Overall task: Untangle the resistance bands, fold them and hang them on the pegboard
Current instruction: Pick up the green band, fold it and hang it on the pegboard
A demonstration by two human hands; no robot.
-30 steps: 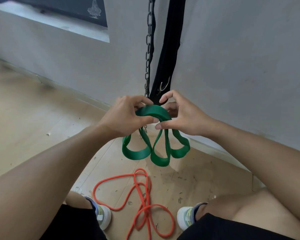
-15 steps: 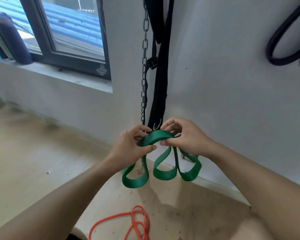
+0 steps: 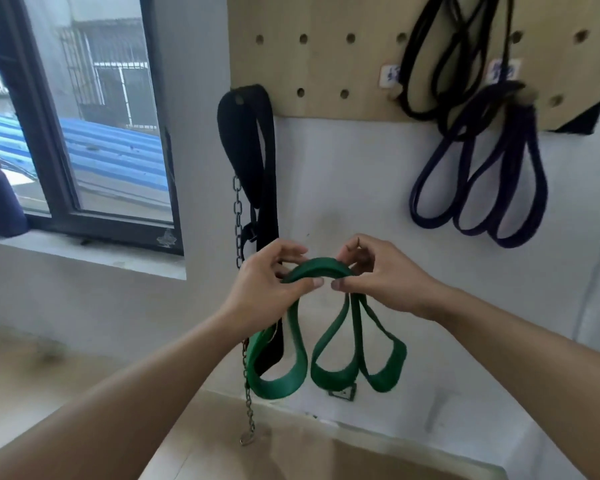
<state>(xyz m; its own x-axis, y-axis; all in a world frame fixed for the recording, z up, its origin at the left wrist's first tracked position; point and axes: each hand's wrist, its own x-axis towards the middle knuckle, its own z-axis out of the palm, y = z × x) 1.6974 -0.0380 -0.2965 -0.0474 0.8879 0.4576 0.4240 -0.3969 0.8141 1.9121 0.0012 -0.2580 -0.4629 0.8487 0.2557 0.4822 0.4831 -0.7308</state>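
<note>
A wide green resistance band [image 3: 329, 372] is folded into three hanging loops, gathered at the top in an arch. My left hand [image 3: 267, 285] pinches the left side of that arch and my right hand [image 3: 381, 275] pinches the right side, thumbs nearly touching. I hold it in front of the white wall, below the wooden pegboard [image 3: 326, 64]. On the pegboard's right part hang a black band [image 3: 426, 74] and a folded purple band [image 3: 482, 188].
A black strap [image 3: 253, 143] with a metal chain [image 3: 238, 223] and hook hangs from the pegboard's lower left, just behind my left hand. A window [image 3: 94, 126] with a dark bottle [image 3: 0, 199] on its sill is at left. Wooden floor lies below.
My view has tilted up from the floor to the wall: the pegboard has come into view and the orange band on the floor has left it. Both hands raised the green band.
</note>
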